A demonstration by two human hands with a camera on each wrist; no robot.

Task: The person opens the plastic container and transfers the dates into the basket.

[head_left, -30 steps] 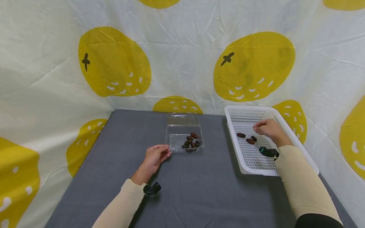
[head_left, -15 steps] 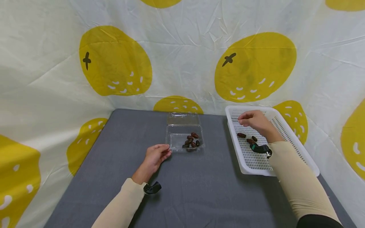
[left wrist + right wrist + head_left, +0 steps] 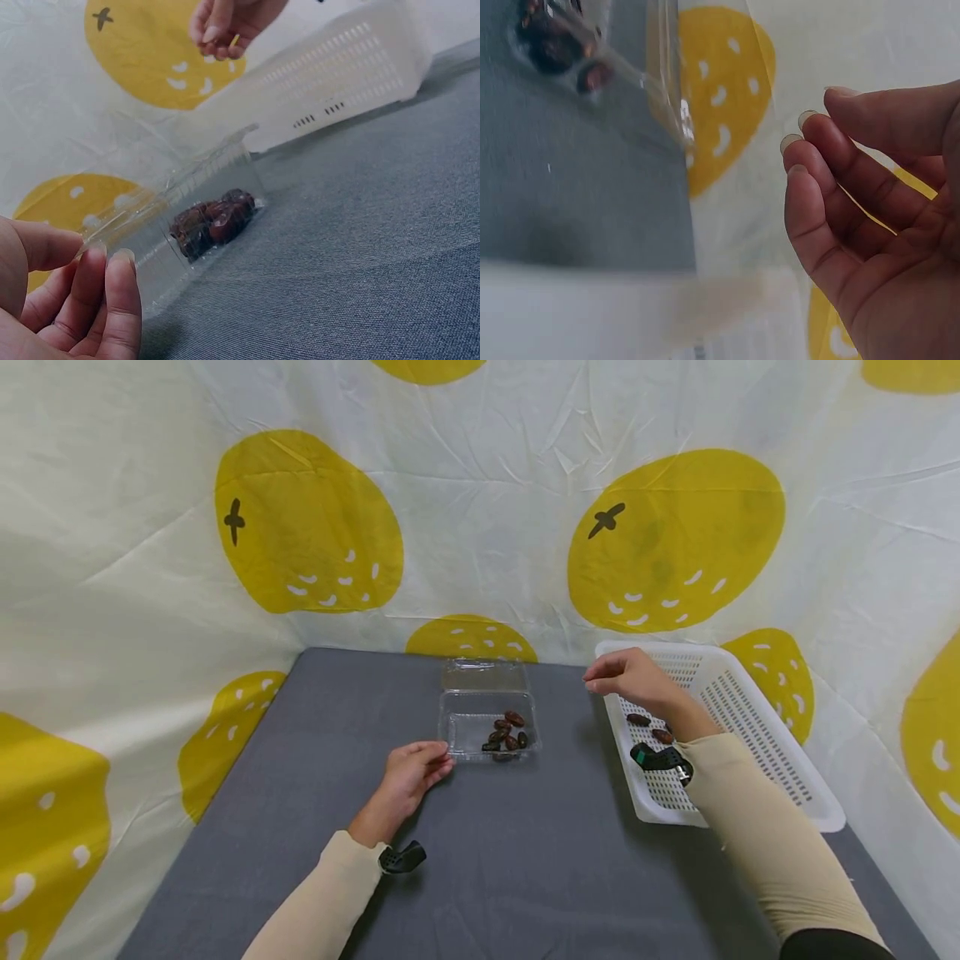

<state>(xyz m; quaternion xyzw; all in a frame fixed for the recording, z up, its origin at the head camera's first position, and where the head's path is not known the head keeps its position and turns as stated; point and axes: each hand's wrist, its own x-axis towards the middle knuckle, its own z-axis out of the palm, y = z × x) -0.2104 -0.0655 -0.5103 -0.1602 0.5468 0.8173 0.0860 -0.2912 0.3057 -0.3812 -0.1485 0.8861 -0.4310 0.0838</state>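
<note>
A clear plastic container with its lid folded back sits mid-table and holds several dark dates. My left hand rests on the table at the container's front left corner, fingers loosely curled against its rim. My right hand hovers over the left rim of a white perforated basket, between basket and container. Its fingers are loosely curled, and the right wrist view shows nothing between them. Two dates show in the basket.
The grey table is walled by a white cloth with yellow fruit prints at the back and both sides. The basket stands at the table's right edge. Black wrist cameras sit on both sleeves.
My right hand has lifted from the middle of the basket and moved left to its left rim. The left hand and the container have stayed put.
</note>
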